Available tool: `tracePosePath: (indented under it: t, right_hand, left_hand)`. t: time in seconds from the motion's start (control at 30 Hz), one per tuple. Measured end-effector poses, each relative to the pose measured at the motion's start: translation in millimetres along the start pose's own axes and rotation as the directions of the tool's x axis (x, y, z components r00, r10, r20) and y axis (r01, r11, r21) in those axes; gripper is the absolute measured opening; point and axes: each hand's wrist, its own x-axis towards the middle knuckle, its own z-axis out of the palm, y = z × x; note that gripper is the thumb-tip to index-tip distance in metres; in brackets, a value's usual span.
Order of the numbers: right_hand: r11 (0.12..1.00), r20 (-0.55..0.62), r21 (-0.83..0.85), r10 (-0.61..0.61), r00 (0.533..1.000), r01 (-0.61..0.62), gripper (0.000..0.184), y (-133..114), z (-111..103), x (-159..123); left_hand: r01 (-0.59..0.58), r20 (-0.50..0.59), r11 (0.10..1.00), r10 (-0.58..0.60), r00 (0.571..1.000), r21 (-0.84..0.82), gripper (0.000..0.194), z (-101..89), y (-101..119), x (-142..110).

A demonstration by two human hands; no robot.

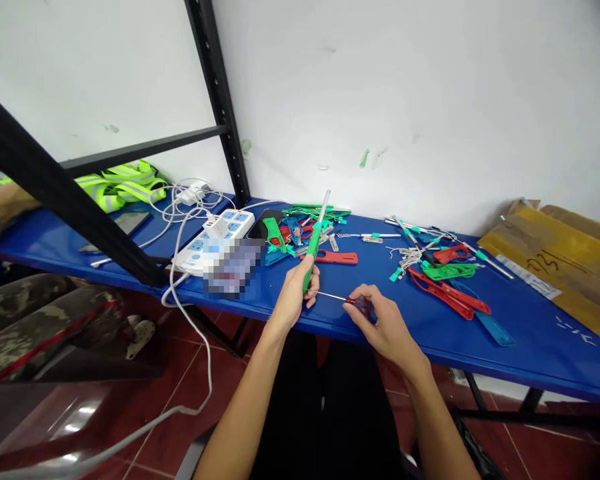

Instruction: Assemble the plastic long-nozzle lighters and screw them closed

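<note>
My left hand (296, 288) is closed round the handle of a green long-necked lighter (314, 247), whose metal tube points up and away from me. In my right hand (383, 320) is a screwdriver (362, 307) with a dark red handle. Its thin shaft reaches leftward, and the tip meets the lighter's lower end by my left fingers; the exact contact point is too small to make out. Just beyond my left hand lies a red lighter casing (337, 257). To the right of my right hand are red casing pieces (443, 295) and a green casing (450, 271).
Both hands are over the front of a blue table (300, 319). A white power strip (217, 237) with cables stands left, near a black rack post (220, 87). Loose lighter parts (300, 227) pile at the back. A cardboard box (560, 263) sits right. Another person's arm (5, 207) shows far left.
</note>
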Motion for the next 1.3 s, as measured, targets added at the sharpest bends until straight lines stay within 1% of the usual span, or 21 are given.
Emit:
tracePosePath:
  t: [0.07,0.13,0.2,0.23,0.3,0.33,0.4,0.47,0.53,0.63,0.67,0.73,0.8,0.87,0.93,1.0,1.07,1.13,1.23,1.27,1.3]
  right_hand:
    - [0.999,-0.023,-0.020,0.034,0.999,-0.034,0.017,1.8,2.4,-0.1]
    - [0.995,-0.037,-0.078,0.064,0.997,-0.067,0.028,3.1,4.7,1.2]
    - [0.988,-0.004,-0.118,0.102,0.995,-0.102,0.038,3.9,5.3,3.3]
    - [0.987,0.027,-0.110,0.118,0.993,-0.114,0.037,4.3,4.8,4.3]
    - [0.991,0.083,-0.042,0.127,0.988,-0.124,0.026,4.9,3.1,5.3]
    - [0.993,0.096,0.000,0.118,0.988,-0.118,0.022,5.3,2.3,5.1]
    - [0.994,0.090,0.056,0.086,0.992,-0.091,0.023,6.0,1.3,4.0]
    - [0.997,0.068,0.051,0.059,0.996,-0.063,0.019,6.6,1.8,2.3]
    - [0.999,0.050,-0.014,0.046,0.998,-0.045,0.022,7.2,3.5,0.5]
    - [0.981,0.001,-0.189,0.040,0.999,-0.039,0.038,8.0,7.4,-2.0]
    - [0.973,-0.012,-0.228,0.040,0.999,-0.042,0.040,7.8,8.4,-2.8]
    - [0.974,-0.012,-0.220,0.053,0.999,-0.054,0.032,5.9,9.4,-4.0]
    - [0.991,0.020,-0.123,0.051,0.998,-0.049,0.018,2.8,8.7,-4.2]
    - [0.999,0.066,-0.028,0.021,0.998,-0.019,0.011,0.0,7.1,-3.6]
    - [0.999,0.085,-0.003,-0.035,0.996,0.035,0.003,-0.9,6.1,-2.9]
    - [0.993,0.038,-0.054,-0.103,0.994,0.105,0.005,0.3,6.7,-2.7]
    - [0.976,-0.046,-0.140,-0.176,0.983,0.168,0.009,2.4,8.6,-2.7]
    - [0.953,-0.094,-0.223,-0.230,0.969,0.205,0.007,3.7,10.4,-2.3]
    - [0.936,-0.081,-0.280,-0.243,0.967,0.212,0.024,3.0,10.3,-0.8]
    - [0.941,-0.056,-0.272,-0.223,0.973,0.200,0.026,2.4,9.5,-0.4]
    - [0.951,-0.029,-0.254,-0.190,0.981,0.177,0.023,1.9,8.5,-0.4]
  left_hand:
    - [-0.006,0.000,1.000,0.006,1.000,0.009,0.064,0.3,0.4,-0.5]
    - [-0.012,0.001,1.000,0.012,1.000,0.020,0.064,0.6,0.5,-0.6]
    - [-0.013,0.002,1.000,0.013,1.000,0.023,0.064,1.0,0.7,-0.3]
    - [-0.010,0.001,1.000,0.010,1.000,0.018,0.064,1.2,0.9,-0.1]
    - [-0.002,-0.003,1.000,0.002,1.000,0.000,0.065,1.7,1.5,0.7]
    - [0.001,-0.004,1.000,-0.001,1.000,-0.011,0.066,1.9,1.8,1.1]
    - [0.000,-0.008,1.000,-0.001,1.000,-0.030,0.066,2.4,2.6,1.8]
    - [-0.002,-0.008,0.999,0.001,1.000,-0.042,0.065,3.2,3.4,2.0]
    - [0.006,-0.002,0.999,-0.006,1.000,-0.044,0.064,4.1,3.9,1.8]
    - [0.021,0.013,1.000,-0.020,1.000,-0.022,0.064,5.2,4.1,1.5]
    - [0.021,0.011,1.000,-0.021,1.000,-0.018,0.063,5.4,4.2,1.4]
    - [0.012,-0.003,1.000,-0.012,1.000,-0.020,0.062,5.8,4.7,0.9]
    - [0.001,-0.019,0.999,-0.001,1.000,-0.032,0.061,5.9,5.7,0.4]
    - [0.004,-0.020,0.999,-0.004,1.000,-0.034,0.061,6.0,7.1,0.1]
    - [0.016,-0.017,0.999,-0.016,1.000,-0.034,0.061,6.1,8.2,-0.3]
    - [0.020,-0.019,0.999,-0.021,1.000,-0.043,0.060,6.2,8.8,-0.7]
    - [0.019,-0.023,0.998,-0.020,1.000,-0.060,0.058,6.3,8.6,-1.3]
    - [0.016,-0.014,0.998,-0.016,1.000,-0.053,0.058,6.1,8.3,-2.0]
    - [0.016,0.032,1.000,-0.016,0.999,-0.006,0.058,4.9,8.6,-3.6]
    - [0.021,0.047,1.000,-0.021,0.999,0.000,0.058,4.5,9.2,-4.3]
    - [0.026,0.053,1.000,-0.026,0.998,-0.004,0.058,4.2,9.9,-4.9]
